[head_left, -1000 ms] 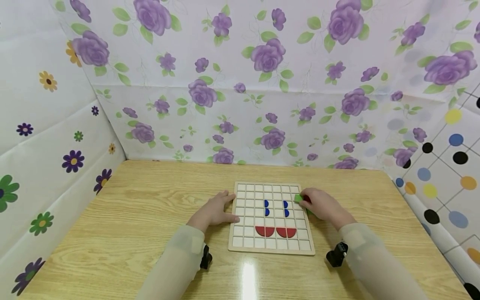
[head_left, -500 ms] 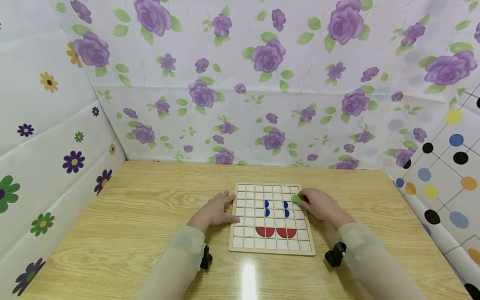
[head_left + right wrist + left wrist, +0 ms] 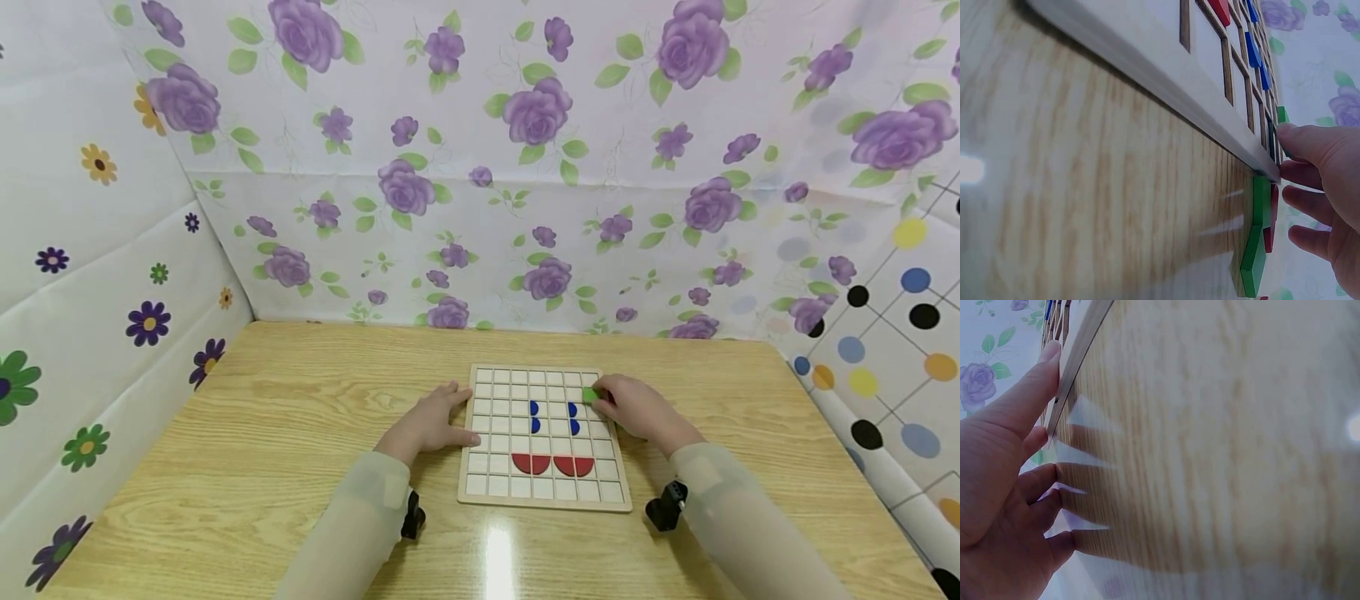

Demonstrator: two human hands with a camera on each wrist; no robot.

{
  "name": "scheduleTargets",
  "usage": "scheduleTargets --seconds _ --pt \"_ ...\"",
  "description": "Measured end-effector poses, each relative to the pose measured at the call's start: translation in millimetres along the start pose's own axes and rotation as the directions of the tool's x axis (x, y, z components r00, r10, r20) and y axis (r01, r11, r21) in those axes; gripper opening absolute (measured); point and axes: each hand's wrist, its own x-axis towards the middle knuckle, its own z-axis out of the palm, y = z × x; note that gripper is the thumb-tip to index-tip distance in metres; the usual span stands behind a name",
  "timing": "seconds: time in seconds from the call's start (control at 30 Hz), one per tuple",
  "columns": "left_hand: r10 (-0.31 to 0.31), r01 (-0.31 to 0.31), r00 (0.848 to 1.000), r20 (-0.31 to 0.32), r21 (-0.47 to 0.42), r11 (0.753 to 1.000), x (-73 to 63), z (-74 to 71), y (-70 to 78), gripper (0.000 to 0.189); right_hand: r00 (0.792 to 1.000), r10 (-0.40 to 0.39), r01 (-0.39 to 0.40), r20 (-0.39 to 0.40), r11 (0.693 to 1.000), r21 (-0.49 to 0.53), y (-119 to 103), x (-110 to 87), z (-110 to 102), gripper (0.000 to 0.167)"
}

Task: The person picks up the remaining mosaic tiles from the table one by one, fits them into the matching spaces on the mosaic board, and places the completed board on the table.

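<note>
Head view: a right hand (image 3: 636,407) pinches a green tile (image 3: 590,394), likely light, stiff and best held edgewise, left hand (image 3: 429,421) spread at the gridded board (image 3: 543,503).

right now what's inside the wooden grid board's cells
Four blue pieces and four red pieces show. The right hand pinches a green piece near the right edge; whatever lies beneath hand and piece is covered.

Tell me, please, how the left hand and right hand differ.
The left hand touches the left edge of the board, while the right hand is at the right edge. The left hand holds nothing; the right hand pinches a green piece. Both are bare.
</note>
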Motion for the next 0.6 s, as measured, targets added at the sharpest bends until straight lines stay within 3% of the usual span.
scheduleTargets --seconds 0.6 --pt "-0.004 0.004 1.0 0.013 0.015 1.0 0.5 -0.6 -0.3 0.085 1.0 0.004 -0.004 0.006 1.0 -0.002 -3.2 6.5 3.4 0.033"
